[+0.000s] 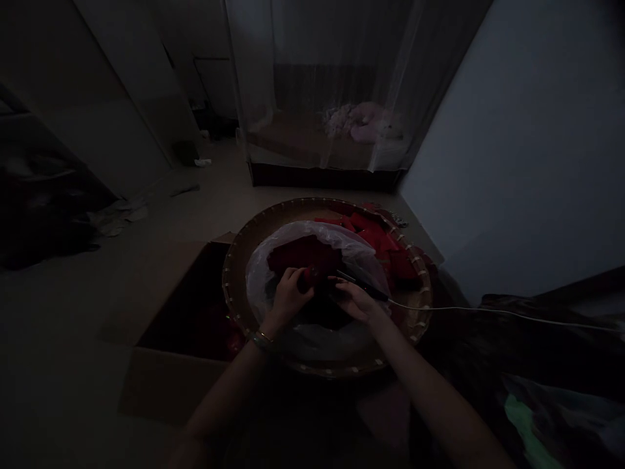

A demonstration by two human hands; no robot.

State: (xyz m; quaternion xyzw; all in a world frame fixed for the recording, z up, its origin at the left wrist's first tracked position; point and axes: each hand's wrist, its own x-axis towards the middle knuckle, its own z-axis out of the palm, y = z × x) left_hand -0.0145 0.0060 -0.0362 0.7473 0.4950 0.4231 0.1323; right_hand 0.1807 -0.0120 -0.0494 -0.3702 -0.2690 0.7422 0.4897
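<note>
My left hand (pixel 289 296) is closed around a small dark red piece (pixel 308 277), too dim to make out in kind. In my right hand (pixel 355 301) is a soldering iron (pixel 374 290) with a black handle; its thin metal shaft points left at the red piece. A white cord (pixel 459 309) runs from its handle to the right. Both hands are over a clear plastic bag (pixel 263 257) that lies open in a round woven bamboo tray (pixel 229 280). Dark red and black material fills the bag, its details lost in shadow.
Bright red pieces (pixel 374 234) lie at the tray's right side. An open cardboard box (pixel 166 371) stands at the left, with shiny red things (pixel 234 342) inside. Behind is a bed under a netting curtain (pixel 312 85). A white wall (pixel 527 130) rises at the right.
</note>
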